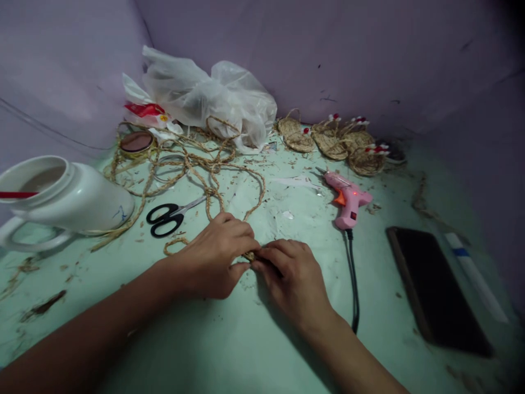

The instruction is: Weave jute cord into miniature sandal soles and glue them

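1. Grip: the left hand (pixel 219 249) and right hand (pixel 291 273) meet tip to tip; the thumb and fingers of each are closed in a pinch on a small part of the braided cord (pixel 248 255), which lies between them, just above the table (pixel 197 350); whether it is coiled or folded there is hidden by the fingers.

2. Handling: a short, close pinch probably suits so small a part; one hand would best steady it while the other shapes, with even pressure — too hard a squeeze could flatten or loosen the braid.

3. Slack: a loop of cord (pixel 263 189) lies beyond the fingertips; a smaller loop (pixel 172 242) shows left of the left fingers; both are best left loose, since a tug on the tangle could pull the pinched part askew.

4. Surroundings: the scissors (pixel 174 215) lie beyond and left of the left fingers; the glue gun (pixel 349 200) lies beyond and right of the right fingers, its light glowing — the nozzle may be hot; bare fingers should keep well clear.
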The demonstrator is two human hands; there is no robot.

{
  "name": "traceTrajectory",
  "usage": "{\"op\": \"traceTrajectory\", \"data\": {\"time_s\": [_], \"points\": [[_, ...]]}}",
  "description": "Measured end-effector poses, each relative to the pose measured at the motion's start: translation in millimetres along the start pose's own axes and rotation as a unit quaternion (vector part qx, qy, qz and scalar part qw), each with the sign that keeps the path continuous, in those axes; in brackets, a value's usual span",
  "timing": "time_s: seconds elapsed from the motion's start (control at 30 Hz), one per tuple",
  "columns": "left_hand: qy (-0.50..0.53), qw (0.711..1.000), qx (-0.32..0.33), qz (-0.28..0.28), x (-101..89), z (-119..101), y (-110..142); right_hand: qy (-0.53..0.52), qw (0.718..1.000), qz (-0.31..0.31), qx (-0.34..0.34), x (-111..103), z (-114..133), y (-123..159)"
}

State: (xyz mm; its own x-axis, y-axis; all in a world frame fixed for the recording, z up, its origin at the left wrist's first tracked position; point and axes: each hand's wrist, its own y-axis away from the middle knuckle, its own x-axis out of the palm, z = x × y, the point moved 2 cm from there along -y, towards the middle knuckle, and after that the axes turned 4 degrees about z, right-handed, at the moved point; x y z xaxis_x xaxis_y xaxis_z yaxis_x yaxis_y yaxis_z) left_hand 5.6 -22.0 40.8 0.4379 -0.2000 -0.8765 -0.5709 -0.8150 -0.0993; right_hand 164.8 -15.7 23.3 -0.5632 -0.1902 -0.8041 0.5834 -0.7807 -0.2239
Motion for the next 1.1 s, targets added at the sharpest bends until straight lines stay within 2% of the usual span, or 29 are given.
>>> {"op": "traceTrajectory", "data": {"time_s": [0.13, 0.27, 0.43, 0.6, 0.7, 0.8, 1.1], "points": [[0.037, 0.999, 0.016, -0.023, 3.1, 4, -2, -0.029, 0.999, 0.033, 0.016, -13, -4, 8], [0.035, 0.999, 0.013, -0.012, 2.3, 4, -4, 0.021, 0.998, 0.037, 0.039, -30, -10, 23], [0.025, 1.000, -0.004, -0.008, 1.3, -1, -3, 0.018, 0.999, 0.029, 0.029, -28, -13, 31], [-0.020, 0.998, 0.055, -0.022, 8.0, -3, -8, 0.051, 0.998, 0.022, -0.013, -27, -14, 30], [-0.042, 0.994, 0.096, -0.010, 9.5, -3, -12, 0.052, 0.995, 0.064, -0.050, -32, -16, 30], [-0.046, 0.993, 0.113, 0.002, 8.4, -3, -14, 0.026, 0.992, 0.110, -0.048, -36, -19, 31], [-0.097, 0.988, 0.122, 0.015, 12.1, -5, -17, 0.012, 0.999, 0.012, -0.028, -29, -20, 31]]}}
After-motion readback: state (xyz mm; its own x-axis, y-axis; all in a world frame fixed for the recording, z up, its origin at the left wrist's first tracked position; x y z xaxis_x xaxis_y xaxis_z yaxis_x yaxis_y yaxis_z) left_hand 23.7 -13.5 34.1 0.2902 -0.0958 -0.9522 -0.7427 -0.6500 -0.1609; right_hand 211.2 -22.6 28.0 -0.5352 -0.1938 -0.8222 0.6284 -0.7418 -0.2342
